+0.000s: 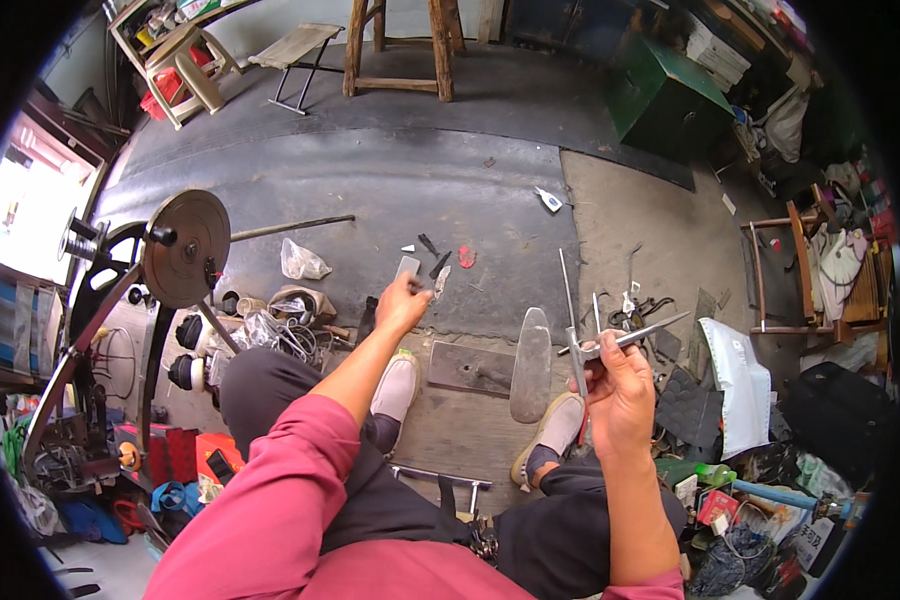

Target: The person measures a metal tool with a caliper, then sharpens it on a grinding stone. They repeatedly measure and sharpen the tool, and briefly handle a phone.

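Note:
My left hand (405, 303) reaches down to the floor, its fingers closed at the near end of a small flat grey piece (407, 268). Beside it lie a pale, narrow scrap (442, 284), dark strips (440, 265) and a red piece (468, 257). My right hand (622, 390) is raised at the right, closed round a metal tool (577, 362) with thin straight arms and a long tapered point; its exact kind is unclear. Under it show a long rounded grey plate (532, 365) and a rectangular dark plate (472, 368) between my shoes.
A hand-cranked machine with a big wheel (187, 248) stands at the left, near a clear plastic bag (302, 260). A white glue bottle (547, 199) lies ahead. To the right are a white packet (736, 388), a black bag (838, 408) and clutter. A green box (668, 98) stands farther back.

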{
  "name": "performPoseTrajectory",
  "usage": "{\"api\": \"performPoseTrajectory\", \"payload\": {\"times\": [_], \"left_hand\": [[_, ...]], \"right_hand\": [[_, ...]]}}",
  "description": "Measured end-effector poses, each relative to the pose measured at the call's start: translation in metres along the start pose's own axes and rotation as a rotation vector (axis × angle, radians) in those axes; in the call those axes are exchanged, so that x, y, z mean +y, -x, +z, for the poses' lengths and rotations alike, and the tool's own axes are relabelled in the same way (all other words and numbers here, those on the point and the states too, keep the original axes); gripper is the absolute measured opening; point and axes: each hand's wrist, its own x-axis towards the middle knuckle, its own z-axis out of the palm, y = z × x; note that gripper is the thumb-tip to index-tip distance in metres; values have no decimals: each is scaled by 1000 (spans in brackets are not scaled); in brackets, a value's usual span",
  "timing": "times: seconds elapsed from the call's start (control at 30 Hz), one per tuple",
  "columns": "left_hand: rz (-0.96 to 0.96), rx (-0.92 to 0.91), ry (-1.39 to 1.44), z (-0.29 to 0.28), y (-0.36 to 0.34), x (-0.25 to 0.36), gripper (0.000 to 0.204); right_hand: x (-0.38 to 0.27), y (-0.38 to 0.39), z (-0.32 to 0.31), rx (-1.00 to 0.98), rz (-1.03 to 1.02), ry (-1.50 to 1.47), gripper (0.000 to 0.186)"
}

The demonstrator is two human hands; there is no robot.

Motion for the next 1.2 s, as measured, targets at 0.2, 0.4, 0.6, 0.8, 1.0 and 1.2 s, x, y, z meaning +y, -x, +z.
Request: {"api": "performPoseTrajectory", "payload": {"times": [0.2, 0.4, 0.6, 0.8, 1.0, 1.2], "left_hand": [[-251, 76, -301, 28, -5, -90, 59], [-326, 170, -403, 59, -19, -111, 77], [-298, 221, -466, 66, -30, -118, 73], [-299, 213, -452, 64, -38, -116, 56], [-340, 221, -199, 54, -36, -95, 57], [-254, 196, 33, 38, -12, -42, 63]], "right_hand": [[-12, 12, 0, 7, -32, 12, 15], [-19, 12, -1, 16, 49, -81, 19], [-20, -3, -8, 66, 155, -180, 26], [-15, -15, -11, 86, 203, -202, 27], [-14, -14, -9, 31, 154, -161, 23], [-5, -7, -12, -60, 8, -18, 18]]}}
